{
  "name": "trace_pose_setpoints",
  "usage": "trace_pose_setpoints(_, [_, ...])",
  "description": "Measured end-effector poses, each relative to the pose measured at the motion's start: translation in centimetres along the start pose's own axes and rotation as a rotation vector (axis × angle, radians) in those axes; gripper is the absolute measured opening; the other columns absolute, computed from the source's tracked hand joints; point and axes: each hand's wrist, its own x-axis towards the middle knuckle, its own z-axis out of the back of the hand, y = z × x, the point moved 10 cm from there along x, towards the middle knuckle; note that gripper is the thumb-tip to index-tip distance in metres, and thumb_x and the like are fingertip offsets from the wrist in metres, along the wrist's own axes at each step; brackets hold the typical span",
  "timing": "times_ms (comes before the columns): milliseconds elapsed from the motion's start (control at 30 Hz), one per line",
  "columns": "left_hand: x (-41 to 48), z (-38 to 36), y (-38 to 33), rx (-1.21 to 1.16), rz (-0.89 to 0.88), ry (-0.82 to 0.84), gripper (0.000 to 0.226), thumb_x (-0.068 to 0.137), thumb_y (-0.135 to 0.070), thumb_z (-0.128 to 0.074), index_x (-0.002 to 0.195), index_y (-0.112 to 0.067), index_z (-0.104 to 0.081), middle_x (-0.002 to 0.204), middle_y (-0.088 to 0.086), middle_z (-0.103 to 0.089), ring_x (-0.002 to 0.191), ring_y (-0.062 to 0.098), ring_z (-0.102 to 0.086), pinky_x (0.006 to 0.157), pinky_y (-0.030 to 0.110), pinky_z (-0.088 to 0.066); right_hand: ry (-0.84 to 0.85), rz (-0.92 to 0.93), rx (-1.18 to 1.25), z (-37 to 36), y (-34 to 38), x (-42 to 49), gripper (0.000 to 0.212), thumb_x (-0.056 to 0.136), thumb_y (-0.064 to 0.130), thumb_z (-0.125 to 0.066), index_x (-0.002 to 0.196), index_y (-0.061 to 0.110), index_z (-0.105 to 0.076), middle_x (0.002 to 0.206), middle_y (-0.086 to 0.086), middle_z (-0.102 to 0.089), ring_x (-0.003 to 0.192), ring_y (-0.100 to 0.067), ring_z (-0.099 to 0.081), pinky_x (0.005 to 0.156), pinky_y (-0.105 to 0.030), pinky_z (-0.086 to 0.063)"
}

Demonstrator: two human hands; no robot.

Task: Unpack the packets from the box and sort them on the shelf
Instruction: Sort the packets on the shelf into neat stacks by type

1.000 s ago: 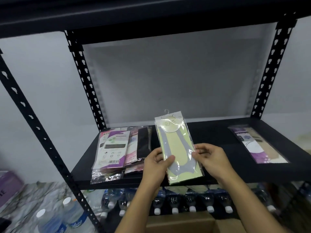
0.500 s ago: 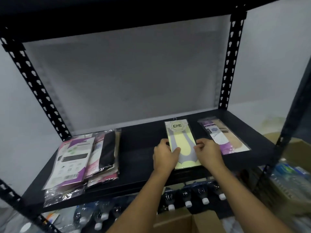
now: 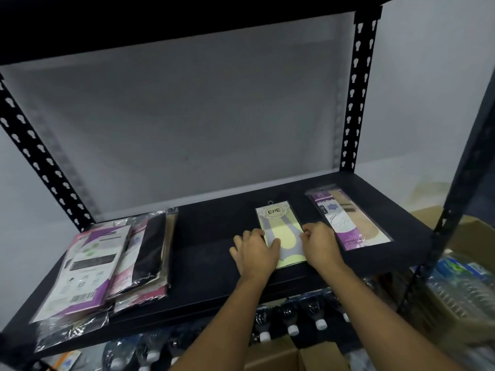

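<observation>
A yellow-green packet marked ENE (image 3: 278, 218) lies flat on the black shelf board (image 3: 211, 236), right of its middle. My left hand (image 3: 254, 253) holds its left edge, the thumb lying across the lower part. My right hand (image 3: 321, 247) pinches its right edge with curled fingers. The packet's bottom corners are hidden under my hands. A purple and beige packet (image 3: 345, 223) lies just to the right. At the left end, a purple and white packet (image 3: 88, 266) and a stack of pink and black packets (image 3: 150, 253) overlap. The open cardboard box (image 3: 270, 354) sits below, between my forearms.
Capped water bottles (image 3: 292, 322) line the level under the shelf board. A wrapped pack of bottles (image 3: 455, 290) and another carton stand at the right. Perforated black posts (image 3: 359, 89) frame the shelf, and a dark shelf runs overhead.
The yellow-green packet went from held up in front of the shelf down onto the board beside the purple packet. Both hands stay on its edges. My view has shifted right.
</observation>
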Motion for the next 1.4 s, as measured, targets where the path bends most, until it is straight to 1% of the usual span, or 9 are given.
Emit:
trace_pose_setpoints(100, [0.1,-0.1,0.1,-0.009,-0.006,0.014,0.044,0.088,-0.051,-0.056,0.122,-0.024,-0.058,0.123,-0.002,-0.056,0.118,0.022,-0.041,0.097,0.037,-0.029,-0.018,0.012,0.008,0.0,-0.1,-0.1,0.018,0.089,0.003,-0.057,0.102,-0.002,-0.067,0.109,-0.015,-0.052,0.094,-0.027,-0.056,0.084,-0.029,-0.045])
trace_pose_setpoints(200, [0.0,0.0,0.2,-0.056,-0.002,0.028,0.042,0.088,-0.051,-0.056,0.121,-0.025,-0.057,0.121,-0.002,-0.057,0.117,0.021,-0.041,0.097,0.038,-0.030,-0.038,0.030,0.011,0.3,0.5,-0.4,0.023,0.089,0.005,-0.057,0.108,-0.003,-0.065,0.112,-0.016,-0.052,0.102,-0.029,-0.054,0.090,-0.033,-0.047])
trace_pose_setpoints(400, [-0.8,3.3,1.1,-0.217,-0.015,-0.002,0.039,0.089,-0.044,-0.059,0.123,-0.026,-0.054,0.116,-0.006,-0.055,0.116,0.015,-0.043,0.098,0.036,-0.029,-0.062,0.088,0.075,0.0,3.8,-2.1,0.026,0.087,0.014,-0.061,0.111,0.002,-0.065,0.113,-0.014,-0.055,0.107,-0.027,-0.052,0.086,-0.034,-0.050])
trace_pose_setpoints(567, [-1.8,9.4,3.6,-0.277,-0.059,-0.126,0.035,0.088,-0.039,-0.062,0.121,-0.029,-0.055,0.109,-0.012,-0.053,0.112,0.008,-0.045,0.097,0.033,-0.032,-0.013,0.161,0.188,-2.5,9.2,-4.6,0.023,0.087,0.018,-0.062,0.106,0.006,-0.067,0.102,-0.008,-0.061,0.084,-0.013,-0.054,0.073,-0.017,-0.037])
trace_pose_setpoints(733, [-2.8,16.2,8.0,-0.278,-0.053,-0.269,0.029,0.085,-0.036,-0.065,0.113,-0.030,-0.058,0.100,-0.015,-0.051,0.107,0.011,-0.051,0.098,0.045,-0.043,0.075,0.225,0.278,-6.2,15.3,-7.2,0.020,0.088,0.020,-0.062,0.104,0.010,-0.067,0.095,-0.001,-0.058,0.075,-0.006,-0.050,0.071,-0.017,-0.040])
trace_pose_setpoints(867, [-3.6,20.5,13.0,-0.214,0.005,-0.332,0.030,0.085,-0.036,-0.065,0.113,-0.026,-0.059,0.108,-0.008,-0.057,0.109,0.016,-0.054,0.097,0.043,-0.045,0.205,0.212,0.351,-9.9,19.2,-9.2,0.020,0.088,0.024,-0.062,0.103,0.012,-0.066,0.088,0.000,-0.061,0.074,-0.004,-0.055,0.064,-0.012,-0.041])
trace_pose_setpoints(1033, [-4.2,21.7,18.7,-0.024,0.129,-0.255,0.041,0.088,-0.045,-0.058,0.124,-0.026,-0.054,0.125,-0.003,-0.055,0.119,0.018,-0.048,0.102,0.043,-0.035,0.336,0.122,0.430,-13.3,22.6,-11.4,0.023,0.089,0.032,-0.061,0.093,0.009,-0.066,0.073,0.007,-0.060,0.069,-0.006,-0.057,0.063,-0.020,-0.046])
trace_pose_setpoints(1167, [-4.0,21.1,20.9,0.085,0.134,-0.177,0.046,0.091,-0.051,-0.049,0.130,-0.025,-0.053,0.134,-0.003,-0.051,0.125,0.019,-0.041,0.105,0.042,-0.028,0.366,0.041,0.422,-14.9,23.5,-12.3,0.022,0.085,0.032,-0.067,0.077,0.011,-0.063,0.064,0.005,-0.058,0.057,-0.004,-0.054,0.048,-0.013,-0.040])
trace_pose_setpoints(1400, [-3.8,20.7,21.7,0.184,0.134,-0.130,0.058,0.094,-0.058,-0.038,0.135,-0.020,-0.052,0.141,0.003,-0.044,0.131,0.022,-0.032,0.110,0.042,-0.021,0.344,-0.029,0.478,-15.0,23.8,-12.3,0.015,0.083,0.022,-0.069,0.089,0.009,-0.066,0.070,0.009,-0.058,0.063,-0.001,-0.054,0.053,-0.013,-0.039])
